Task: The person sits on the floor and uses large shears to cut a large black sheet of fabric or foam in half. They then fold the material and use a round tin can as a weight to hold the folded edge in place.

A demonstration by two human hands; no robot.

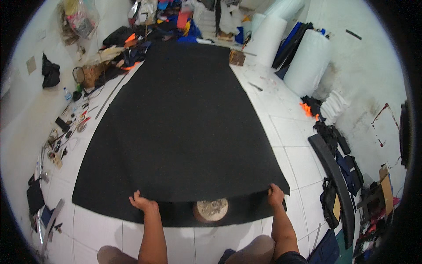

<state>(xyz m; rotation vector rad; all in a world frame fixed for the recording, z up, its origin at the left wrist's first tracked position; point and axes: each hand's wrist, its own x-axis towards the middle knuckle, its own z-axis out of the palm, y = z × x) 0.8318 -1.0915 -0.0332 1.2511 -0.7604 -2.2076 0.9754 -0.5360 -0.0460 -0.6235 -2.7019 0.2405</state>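
A large black fabric-like sheet (184, 123) is spread over the floor, wide at the near end and running far back. Its upper layer ends in a near edge between my hands, with a strip of black showing below. My left hand (143, 202) pinches that edge on the left, thumb on top. At the right corner my right hand (276, 196) is closed on the same edge. Between them a round wooden block (212, 210) with a worn, pale top rests on the near black strip, close against the upper layer's edge.
White floor tiles (303, 163) border the sheet. Another wooden block (237, 57) stands at its far right corner, near a knife-like tool (255, 86). Scattered small tools (66, 127) lie left. White rolls (307, 61), a long black curved piece (336, 189) and bags line the right.
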